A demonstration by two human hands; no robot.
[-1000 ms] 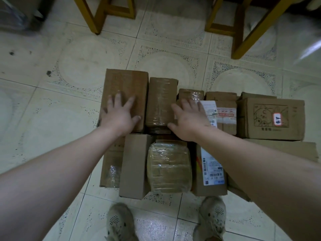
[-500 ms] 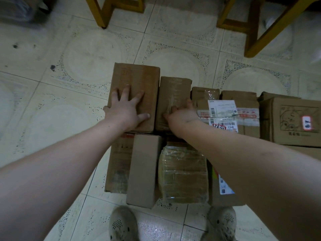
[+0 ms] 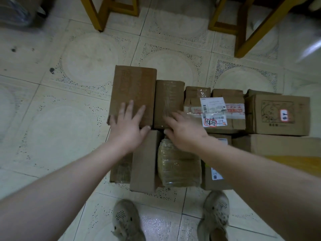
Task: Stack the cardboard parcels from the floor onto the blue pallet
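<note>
Several cardboard parcels lie packed together on the tiled floor in front of my feet. My left hand [image 3: 127, 125] lies flat, fingers spread, on the near end of a large brown parcel [image 3: 134, 89] at the far left of the group. My right hand [image 3: 184, 128] rests with fingers apart on the near end of a narrower taped parcel [image 3: 169, 98] beside it. Neither hand grips anything. A plastic-wrapped parcel [image 3: 178, 166] lies just under my right wrist. A labelled parcel [image 3: 224, 112] sits to the right. No blue pallet is in view.
A plain upright box [image 3: 145, 162] stands under my left wrist. A printed box [image 3: 278, 113] and a long box [image 3: 284, 144] lie at the right. Yellow wooden furniture legs [image 3: 99, 16] [image 3: 250, 35] stand beyond the parcels. My shoes [image 3: 127, 221] are at the bottom.
My right hand slid left from the labelled parcel onto the narrow taped parcel. The left hand stayed flat on the large parcel. The view shifted slightly right.
</note>
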